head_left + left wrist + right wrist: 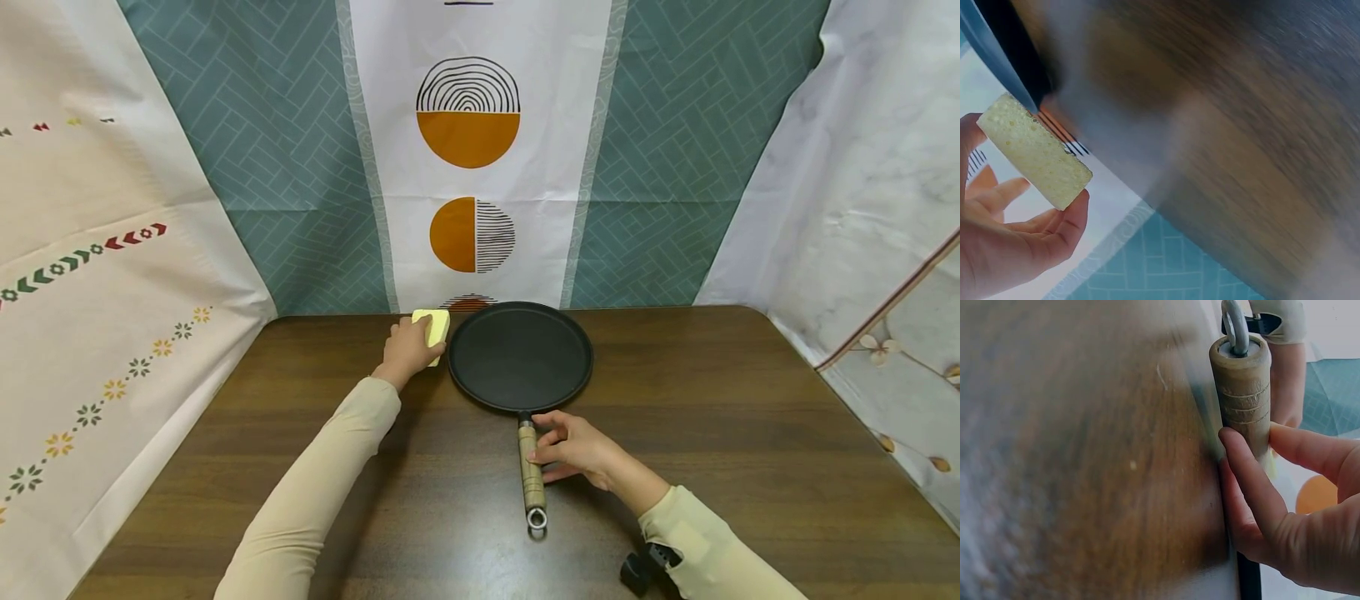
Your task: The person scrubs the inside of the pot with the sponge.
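A flat black pan [521, 357] lies at the middle of the table's far side, its wooden handle [531, 477] pointing toward me and ending in a metal ring. My left hand [408, 346] grips a pale yellow sponge [437, 327] just left of the pan's rim. The left wrist view shows the porous face of that sponge [1038, 150] between thumb and fingers. From the right side, my right hand [581, 450] holds the pan handle; in the right wrist view its thumb and fingers pinch the handle [1244, 400] from both sides.
The dark wooden table [697, 400] reaches back to a teal and white patterned cloth [652, 167]. A cream cloth [97, 275] hangs along the left side and a marbled one [877, 167] along the right. A black wrist device [641, 571] sits at the right sleeve.
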{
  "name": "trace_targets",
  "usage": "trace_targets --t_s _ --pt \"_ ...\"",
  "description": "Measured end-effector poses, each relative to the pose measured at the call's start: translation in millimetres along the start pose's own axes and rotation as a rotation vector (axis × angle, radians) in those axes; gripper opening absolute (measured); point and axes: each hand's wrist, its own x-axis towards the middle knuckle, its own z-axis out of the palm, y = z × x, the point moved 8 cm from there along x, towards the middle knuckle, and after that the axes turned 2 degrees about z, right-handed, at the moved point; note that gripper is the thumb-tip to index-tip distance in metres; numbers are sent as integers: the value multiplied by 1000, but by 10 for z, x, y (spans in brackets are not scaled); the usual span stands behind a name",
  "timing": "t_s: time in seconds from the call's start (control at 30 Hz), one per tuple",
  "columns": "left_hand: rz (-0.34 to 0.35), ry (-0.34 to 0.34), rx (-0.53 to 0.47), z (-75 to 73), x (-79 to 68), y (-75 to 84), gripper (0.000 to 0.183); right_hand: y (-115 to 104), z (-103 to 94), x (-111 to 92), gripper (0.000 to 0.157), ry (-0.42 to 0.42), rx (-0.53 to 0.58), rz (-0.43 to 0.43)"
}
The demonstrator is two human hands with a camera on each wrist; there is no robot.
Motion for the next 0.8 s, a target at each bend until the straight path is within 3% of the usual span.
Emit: trace_targets --t_s 0.8 --pt "165 -8 -103 200 62 638 60 -18 3 -3 66 -6 6 22"
